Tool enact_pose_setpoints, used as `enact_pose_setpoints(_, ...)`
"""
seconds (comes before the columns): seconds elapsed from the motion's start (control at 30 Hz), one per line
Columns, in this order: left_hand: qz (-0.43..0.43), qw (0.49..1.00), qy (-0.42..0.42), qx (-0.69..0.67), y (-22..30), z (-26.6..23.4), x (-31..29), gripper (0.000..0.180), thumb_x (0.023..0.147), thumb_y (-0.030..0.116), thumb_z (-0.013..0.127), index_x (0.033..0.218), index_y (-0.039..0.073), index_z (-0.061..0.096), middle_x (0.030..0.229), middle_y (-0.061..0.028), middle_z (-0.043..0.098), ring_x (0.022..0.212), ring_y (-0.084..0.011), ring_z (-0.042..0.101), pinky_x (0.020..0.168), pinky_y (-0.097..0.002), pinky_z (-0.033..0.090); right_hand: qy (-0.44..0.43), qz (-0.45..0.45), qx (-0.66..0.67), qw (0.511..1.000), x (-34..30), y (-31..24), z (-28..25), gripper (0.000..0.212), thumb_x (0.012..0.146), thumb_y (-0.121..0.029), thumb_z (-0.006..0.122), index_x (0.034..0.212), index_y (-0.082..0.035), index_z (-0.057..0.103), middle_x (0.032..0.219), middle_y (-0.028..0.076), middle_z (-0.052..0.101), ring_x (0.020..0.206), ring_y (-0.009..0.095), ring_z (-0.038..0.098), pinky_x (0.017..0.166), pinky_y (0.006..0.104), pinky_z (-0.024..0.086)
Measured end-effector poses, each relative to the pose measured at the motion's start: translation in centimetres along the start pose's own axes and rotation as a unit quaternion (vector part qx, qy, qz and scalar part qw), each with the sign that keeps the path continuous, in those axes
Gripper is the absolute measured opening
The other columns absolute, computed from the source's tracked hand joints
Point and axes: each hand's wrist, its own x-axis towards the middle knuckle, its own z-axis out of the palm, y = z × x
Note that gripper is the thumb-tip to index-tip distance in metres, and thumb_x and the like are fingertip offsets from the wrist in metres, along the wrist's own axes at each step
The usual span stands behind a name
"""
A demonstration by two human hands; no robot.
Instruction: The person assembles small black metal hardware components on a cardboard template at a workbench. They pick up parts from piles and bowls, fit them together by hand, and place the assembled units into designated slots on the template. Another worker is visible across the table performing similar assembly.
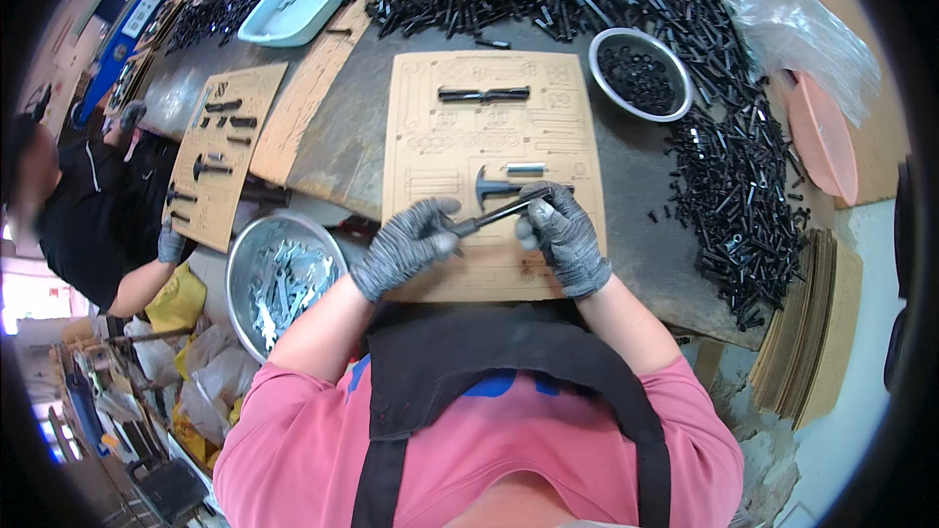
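Observation:
Both my hands wear grey knit gloves and hold one slim black rod (501, 213) above a printed cardboard sheet (430, 279). The fingers of my left hand (411, 242) are closed round the rod's thicker left end. At its other end, my right hand (565, 242) pinches the tip between thumb and fingers. Just beyond the rod lies a dark T-shaped piece (482, 188), with a short silver cylinder (526, 169) beside it. Farther up the sheet, a long black bolt-like part (484, 95) lies crosswise over the printed outlines.
Black bolts (734, 205) are heaped along the table's back and right. A metal bowl (682, 110) holds small black rings or nuts. Left are a pale blue tray (256, 37), a metal basin (233, 284) of wrenches, and a co-worker (83, 205) at another cardboard sheet (210, 210). Cardboard sheets (812, 332) stand stacked at right.

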Motion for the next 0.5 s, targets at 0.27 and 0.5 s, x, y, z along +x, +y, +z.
enact_pose_setpoints(0.27,0.303,0.796,0.048,0.522,-1.0,-5.6,-3.0,0.043,0.065,0.026,0.072,0.102,0.007,0.060,0.095,-0.0116,0.060,0.088,-0.0284,0.057,0.077,-0.0371,0.046,-0.088,-0.155,-0.638,0.749,0.6,2.2,0.8,0.024,0.080,-0.024,0.057,0.096,-0.006,0.060,0.085,0.012,0.057,0.082,0.027,0.057,0.075,0.0388,0.046)
enact_pose_setpoints(0.5,0.285,0.781,-0.012,0.555,-1.4,-5.7,-2.7,0.058,0.060,0.040,0.072,0.106,0.008,0.057,0.105,-0.0111,0.053,0.100,-0.0311,0.049,0.093,-0.0432,0.035,-0.100,-0.124,-0.677,0.719,0.3,1.6,0.1,0.019,0.081,-0.023,0.055,0.089,-0.007,0.060,0.085,0.011,0.056,0.081,0.027,0.056,0.073,0.0387,0.047)
